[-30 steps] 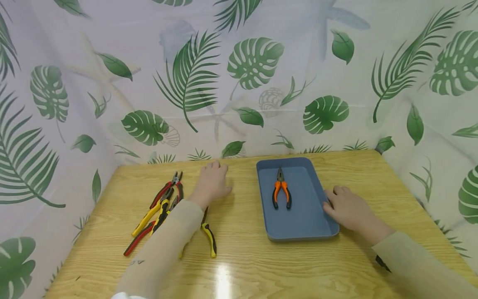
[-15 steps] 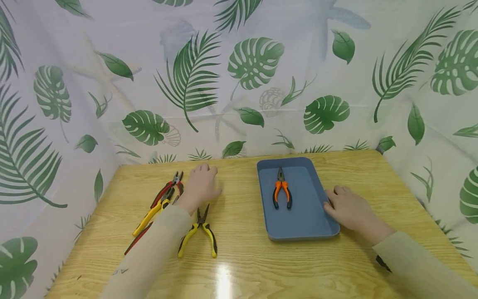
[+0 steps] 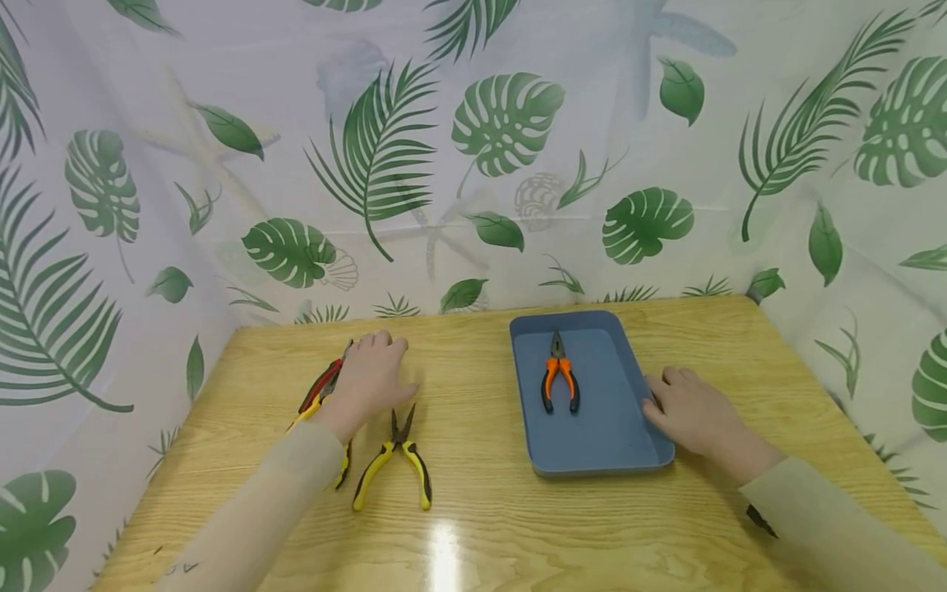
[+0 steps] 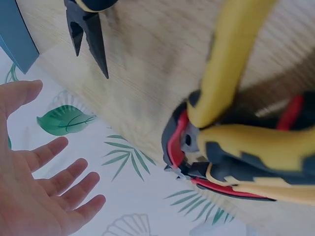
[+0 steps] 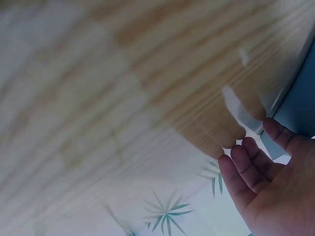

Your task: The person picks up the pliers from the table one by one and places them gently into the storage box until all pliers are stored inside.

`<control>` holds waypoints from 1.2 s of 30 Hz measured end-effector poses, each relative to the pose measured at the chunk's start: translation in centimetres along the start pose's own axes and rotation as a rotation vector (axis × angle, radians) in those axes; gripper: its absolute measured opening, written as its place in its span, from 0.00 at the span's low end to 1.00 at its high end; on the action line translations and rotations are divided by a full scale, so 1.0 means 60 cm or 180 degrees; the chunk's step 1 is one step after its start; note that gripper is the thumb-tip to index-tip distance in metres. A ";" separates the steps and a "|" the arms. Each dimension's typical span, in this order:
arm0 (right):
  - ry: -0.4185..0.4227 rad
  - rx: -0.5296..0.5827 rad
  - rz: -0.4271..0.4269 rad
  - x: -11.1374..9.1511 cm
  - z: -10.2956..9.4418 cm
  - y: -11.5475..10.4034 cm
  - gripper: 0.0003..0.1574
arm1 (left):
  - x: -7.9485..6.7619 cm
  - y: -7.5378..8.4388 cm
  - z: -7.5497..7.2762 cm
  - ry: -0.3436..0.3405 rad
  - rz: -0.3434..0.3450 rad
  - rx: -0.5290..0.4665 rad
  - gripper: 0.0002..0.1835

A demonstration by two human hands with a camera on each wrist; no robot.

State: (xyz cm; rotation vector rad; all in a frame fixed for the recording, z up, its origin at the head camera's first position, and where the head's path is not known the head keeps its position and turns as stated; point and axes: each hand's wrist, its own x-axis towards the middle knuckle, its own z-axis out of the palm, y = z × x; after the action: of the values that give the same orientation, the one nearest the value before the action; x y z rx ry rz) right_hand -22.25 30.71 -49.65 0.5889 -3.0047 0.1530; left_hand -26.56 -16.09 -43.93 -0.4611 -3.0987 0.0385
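My left hand hovers over a cluster of pliers on the left, its fingers spread apart and holding nothing. Beneath it, red-and-black pliers show only in part; yellow-and-black pliers lie close by in the left wrist view. Just right of that hand sit yellow long-nose pliers with handles splayed. A blue tray carries orange-and-black long-nose pliers. My right hand rests at the tray's right side, thumb at the rim and fingers relaxed near the table.
The wooden table ends at a white cloth backdrop printed with green leaves. More of this cloth hangs at both sides. Bare wood shows between the yellow long-nose pliers and the tray.
My left hand has moved left, from beside the pliers to over the cluster, uncovering the yellow long-nose pliers. My right hand and the tray have stayed put.
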 end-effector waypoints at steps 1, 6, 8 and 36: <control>-0.0003 -0.0001 0.0001 0.000 0.000 0.001 0.17 | -0.004 -0.001 -0.002 0.0016 0.0006 -0.0001 0.38; -0.0005 -0.0010 0.0003 0.000 0.000 0.002 0.17 | -0.025 -0.008 -0.003 0.0076 0.0024 -0.0004 0.38; -0.0005 -0.0014 0.0009 0.000 0.000 0.002 0.16 | -0.033 -0.011 -0.001 0.0102 0.0050 0.0010 0.38; -0.0008 -0.0008 -0.0006 -0.002 -0.003 0.001 0.13 | -0.132 -0.019 0.035 0.0144 0.0068 0.0054 0.36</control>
State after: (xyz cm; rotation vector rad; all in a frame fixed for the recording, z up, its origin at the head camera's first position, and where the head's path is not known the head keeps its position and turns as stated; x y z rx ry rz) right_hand -22.16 30.86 -49.47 0.5922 -3.0061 0.1484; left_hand -19.33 -19.57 -46.05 -0.4873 -3.0469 0.0539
